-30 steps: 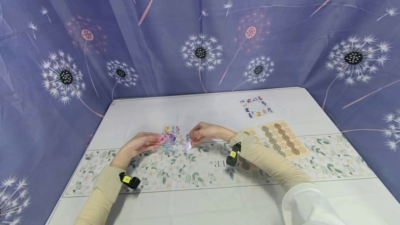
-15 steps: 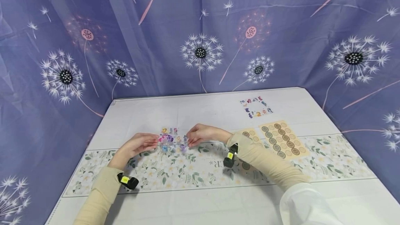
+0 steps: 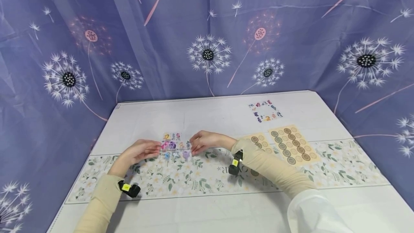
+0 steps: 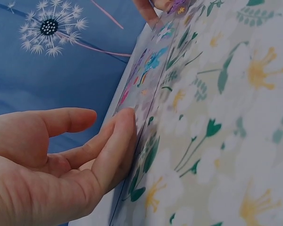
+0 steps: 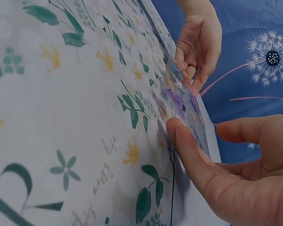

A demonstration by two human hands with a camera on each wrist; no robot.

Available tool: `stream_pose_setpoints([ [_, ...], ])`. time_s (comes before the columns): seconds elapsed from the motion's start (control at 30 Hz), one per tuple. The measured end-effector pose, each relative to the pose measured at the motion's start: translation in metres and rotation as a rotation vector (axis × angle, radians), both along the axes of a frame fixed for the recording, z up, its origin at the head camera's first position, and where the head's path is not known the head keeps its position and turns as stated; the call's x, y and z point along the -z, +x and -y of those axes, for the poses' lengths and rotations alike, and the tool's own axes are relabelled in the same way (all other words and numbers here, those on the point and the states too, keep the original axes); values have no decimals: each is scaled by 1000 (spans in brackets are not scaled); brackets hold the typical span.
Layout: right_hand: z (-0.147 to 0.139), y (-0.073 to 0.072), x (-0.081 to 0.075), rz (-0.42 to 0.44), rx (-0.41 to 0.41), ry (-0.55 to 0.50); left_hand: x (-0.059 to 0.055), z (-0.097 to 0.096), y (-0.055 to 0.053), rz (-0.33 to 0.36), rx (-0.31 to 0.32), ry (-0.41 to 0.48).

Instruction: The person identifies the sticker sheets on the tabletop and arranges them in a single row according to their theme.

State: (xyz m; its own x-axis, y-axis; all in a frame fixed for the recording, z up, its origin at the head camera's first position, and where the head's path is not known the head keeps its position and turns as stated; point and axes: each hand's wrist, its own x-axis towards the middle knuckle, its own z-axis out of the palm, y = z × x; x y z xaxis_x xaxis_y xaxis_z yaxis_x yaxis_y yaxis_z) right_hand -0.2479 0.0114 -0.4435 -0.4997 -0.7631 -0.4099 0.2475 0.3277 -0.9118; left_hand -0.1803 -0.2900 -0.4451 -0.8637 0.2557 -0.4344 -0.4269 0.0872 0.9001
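Note:
A clear sticker sheet (image 3: 173, 145) with small colorful pony figures lies on the table between both hands. My left hand (image 3: 145, 151) is at its left edge; in the left wrist view the thumb stands apart from the loosely bent fingers (image 4: 115, 146), whose tips are by the sheet. At the right edge is my right hand (image 3: 203, 141). The right wrist view shows its thumb (image 5: 238, 129) apart from the fingers, which reach to the sheet's border. Whether the fingertips touch the sheet is hard to tell.
A second clear pony sticker sheet (image 3: 266, 111) lies at the back right. Nearer are two tan sheets of round stickers, one fully visible (image 3: 293, 144), the other (image 3: 257, 139) partly under the right forearm. A floral band (image 3: 181, 179) crosses the white tablecloth; a purple dandelion curtain (image 3: 161, 46) stands behind.
Both hands and the clear sheet between them have shifted slightly left. The sheet now looks flat on the table. The other sheets stay where they were.

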Motion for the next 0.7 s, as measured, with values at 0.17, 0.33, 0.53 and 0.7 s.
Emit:
stream_pose_setpoints([
  [0.17, 6, 3, -2, 14, 29, 2, -2, 5, 1, 0, -3, 20],
  [0.33, 10, 6, -2, 25, 39, 0, -3, 6, 3, 3, -5, -1],
  [0.53, 14, 8, -2, 41, 43, 0, -5, 8, 6, -11, -1, -31],
  [0.7, 16, 9, -3, 30, 31, 12, -5, 11, 6, -9, -4, -41],
])
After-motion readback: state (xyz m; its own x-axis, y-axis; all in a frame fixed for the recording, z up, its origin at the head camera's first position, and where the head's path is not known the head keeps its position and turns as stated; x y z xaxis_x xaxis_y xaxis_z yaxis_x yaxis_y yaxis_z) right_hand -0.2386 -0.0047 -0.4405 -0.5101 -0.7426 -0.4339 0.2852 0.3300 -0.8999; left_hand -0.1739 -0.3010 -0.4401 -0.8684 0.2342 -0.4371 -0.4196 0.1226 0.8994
